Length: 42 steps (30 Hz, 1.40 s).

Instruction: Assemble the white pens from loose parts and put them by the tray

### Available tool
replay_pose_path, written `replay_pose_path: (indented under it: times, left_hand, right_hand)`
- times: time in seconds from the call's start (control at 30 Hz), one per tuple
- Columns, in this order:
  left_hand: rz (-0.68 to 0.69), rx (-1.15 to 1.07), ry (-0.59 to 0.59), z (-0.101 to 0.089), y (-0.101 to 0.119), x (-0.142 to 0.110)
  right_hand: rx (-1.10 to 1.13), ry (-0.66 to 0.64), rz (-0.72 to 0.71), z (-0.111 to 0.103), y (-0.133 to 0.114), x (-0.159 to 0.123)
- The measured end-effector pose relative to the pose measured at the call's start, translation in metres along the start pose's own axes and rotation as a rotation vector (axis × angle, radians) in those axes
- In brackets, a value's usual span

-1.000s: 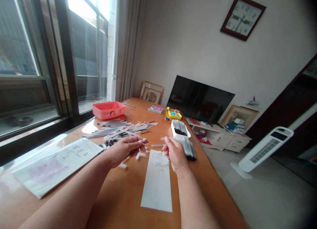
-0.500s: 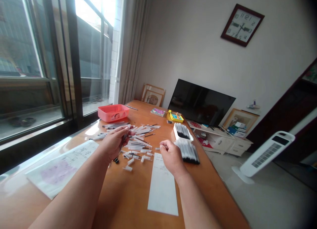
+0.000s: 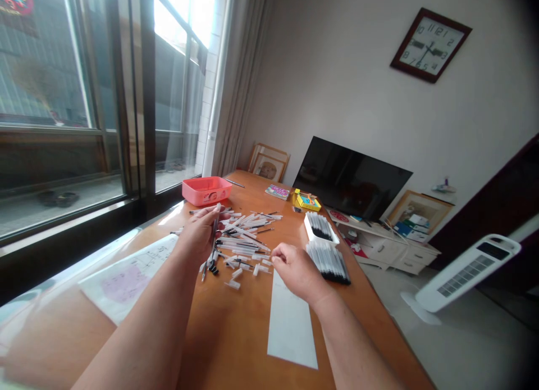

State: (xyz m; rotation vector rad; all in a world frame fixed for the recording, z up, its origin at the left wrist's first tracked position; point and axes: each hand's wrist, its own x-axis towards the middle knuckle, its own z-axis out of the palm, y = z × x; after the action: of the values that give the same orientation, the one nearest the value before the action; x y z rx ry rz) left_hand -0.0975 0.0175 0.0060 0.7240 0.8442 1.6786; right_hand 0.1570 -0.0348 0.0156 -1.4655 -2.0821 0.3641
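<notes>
My left hand (image 3: pixel 197 232) is closed around a slender pen (image 3: pixel 214 224), held upright, with a pale tip showing above the thumb. It is at the left side of a loose pile of pen parts: clear barrels (image 3: pixel 242 245), thin refills and small white caps (image 3: pixel 256 270). Black caps (image 3: pixel 214 269) lie just below its fingers. My right hand (image 3: pixel 297 269) is pinched closed over the top of a long paper strip (image 3: pixel 290 328). Whatever its fingertips hold, if anything, is hidden. Beside it, to the right, lies a row of clear pens with black ends (image 3: pixel 328 261).
A white box of pens (image 3: pixel 320 232) stands behind the row. Farther back are a yellow box (image 3: pixel 307 200), a booklet (image 3: pixel 277 192) and a red plastic bin (image 3: pixel 206 190). A notebook (image 3: pixel 130 277) lies on the left of the wooden table (image 3: pixel 227 334).
My left hand has moved away from the right one, toward the far left of the pile, and now holds a pen upright. The right hand's fingers have curled in. The view has shifted left.
</notes>
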Motion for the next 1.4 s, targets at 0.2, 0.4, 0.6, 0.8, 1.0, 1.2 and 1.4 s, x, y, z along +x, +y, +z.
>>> replay_pose_path:
  times: [0.2,0.4,0.6,0.8,1.0,1.2,1.4]
  left_hand:
    - [-0.001,-0.013,-0.009,0.002,0.001,-0.004]
    - [0.002,-0.016,-0.012,0.002,0.002,-0.006]
    - [-0.008,-0.001,-0.011,0.003,0.002,-0.006]
    - [-0.016,0.011,-0.032,0.004,0.002,-0.007]
    - [-0.029,0.039,-0.088,0.011,-0.003,-0.013]
    - [-0.092,0.199,-0.351,0.027,-0.017,-0.028]
    - [-0.184,0.336,-0.581,0.041,-0.030,-0.045]
  right_hand:
    - [0.021,-0.153,-0.001,0.037,-0.017,0.009]
    - [-0.151,-0.200,0.013,0.080,-0.057,0.021]
    - [-0.307,-0.260,0.020,0.101,-0.084,0.034]
    - [-0.312,-0.292,0.015,0.107,-0.085,0.033]
    - [0.344,-0.105,0.173,0.088,-0.050,0.025]
    - [0.926,0.071,0.274,0.033,-0.005,0.009]
    - [1.060,0.171,0.235,0.006,0.015,-0.002]
